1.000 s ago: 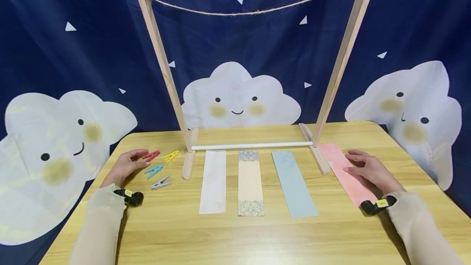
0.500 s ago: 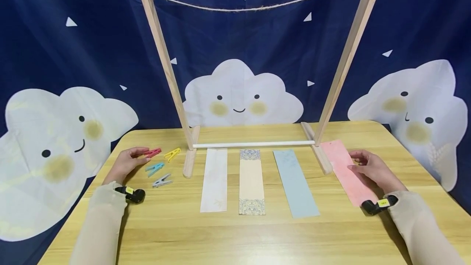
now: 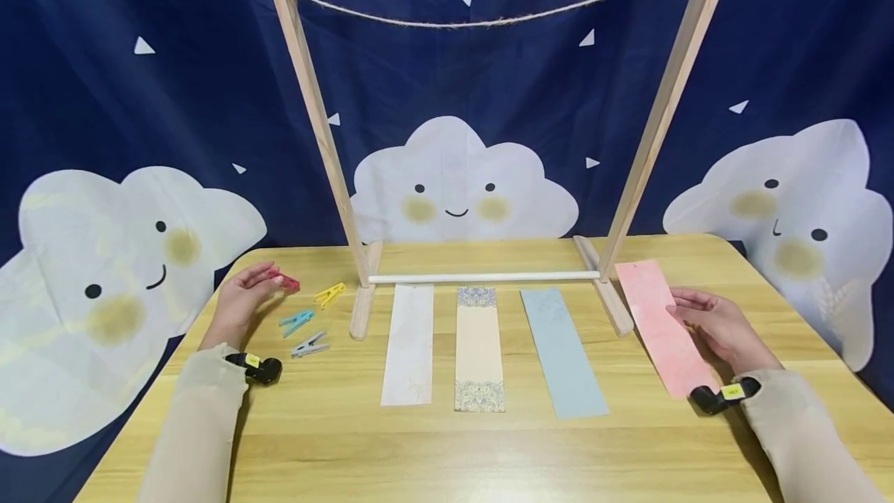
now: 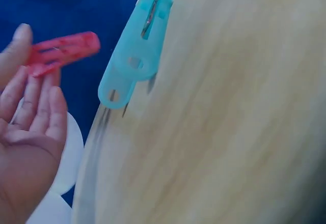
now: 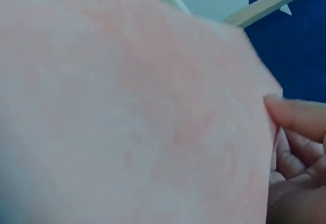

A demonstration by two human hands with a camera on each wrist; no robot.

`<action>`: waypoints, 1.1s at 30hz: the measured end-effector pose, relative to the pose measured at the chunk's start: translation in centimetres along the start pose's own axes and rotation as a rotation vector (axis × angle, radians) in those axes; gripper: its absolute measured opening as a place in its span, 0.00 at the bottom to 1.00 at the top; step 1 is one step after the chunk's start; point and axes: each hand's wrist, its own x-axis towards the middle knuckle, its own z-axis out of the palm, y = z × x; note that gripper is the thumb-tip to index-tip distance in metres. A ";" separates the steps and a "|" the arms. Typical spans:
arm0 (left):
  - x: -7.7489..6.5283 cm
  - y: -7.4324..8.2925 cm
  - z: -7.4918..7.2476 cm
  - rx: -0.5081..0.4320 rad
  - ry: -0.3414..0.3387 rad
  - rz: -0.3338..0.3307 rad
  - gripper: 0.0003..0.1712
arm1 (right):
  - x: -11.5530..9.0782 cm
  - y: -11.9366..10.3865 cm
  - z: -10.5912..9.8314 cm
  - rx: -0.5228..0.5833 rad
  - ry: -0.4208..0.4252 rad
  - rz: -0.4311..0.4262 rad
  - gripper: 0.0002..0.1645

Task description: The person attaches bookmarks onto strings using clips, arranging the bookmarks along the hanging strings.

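My left hand pinches a red clothespin between thumb and fingertips, held up at the table's left side. Close by on the table lie a blue clothespin, a yellow clothespin and a grey clothespin. At the right, my right hand grips the long edge of a pink paper strip, thumb on top and fingers behind it. The strip's upper end is lifted beside the stand's right foot. In the right wrist view the pink paper fills most of the picture.
A wooden stand with a twine line across its top rises at the back. In front of its white crossbar lie a white strip, a patterned cream strip and a light blue strip.
My left hand has picked up the red clothespin and raised it slightly. The pink strip's far end has been lifted by my right hand. The head view has shifted a little.
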 end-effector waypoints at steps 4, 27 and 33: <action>0.0 1.2 0.8 -0.218 0.017 0.019 0.16 | -0.2 -0.6 0.2 0.114 -0.048 0.043 0.18; -0.3 12.8 9.0 -0.080 -0.210 0.316 0.14 | -1.7 -9.0 5.7 0.469 -0.113 -0.408 0.18; -0.6 16.6 13.8 -0.052 -0.261 0.350 0.15 | -0.5 -11.3 9.7 0.377 -0.145 -0.457 0.15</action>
